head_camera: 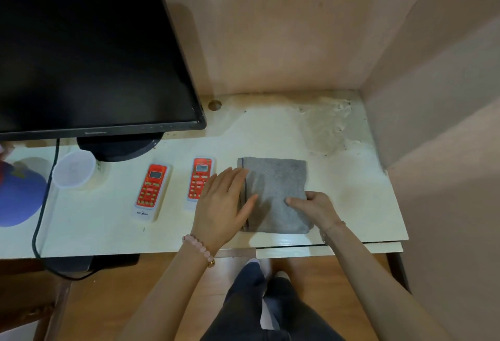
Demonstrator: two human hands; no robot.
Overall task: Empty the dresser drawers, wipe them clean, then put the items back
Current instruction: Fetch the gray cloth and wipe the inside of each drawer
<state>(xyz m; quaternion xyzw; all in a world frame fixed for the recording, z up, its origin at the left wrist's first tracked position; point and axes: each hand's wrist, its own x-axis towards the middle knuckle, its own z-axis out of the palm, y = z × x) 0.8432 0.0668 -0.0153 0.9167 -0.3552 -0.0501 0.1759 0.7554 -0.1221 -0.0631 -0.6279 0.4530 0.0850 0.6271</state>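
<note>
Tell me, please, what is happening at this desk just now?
A person is handling a folded grey cloth on the pale desk. The left hand lies flat on its left edge, and the right hand pinches its near right edge. One red remote lies just left of the cloth, a second red remote further left.

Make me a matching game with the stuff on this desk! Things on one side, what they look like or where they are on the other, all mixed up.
Things:
1. grey cloth
2. monitor
3. plastic cup
4. remote control nearer the cup

Descriptions:
A. black, screen dark
B. see-through white, standing upright
C. folded, with the left hand and right hand on it
D. red and white, lying flat

Pairs: 1-C, 2-A, 3-B, 4-D
</note>
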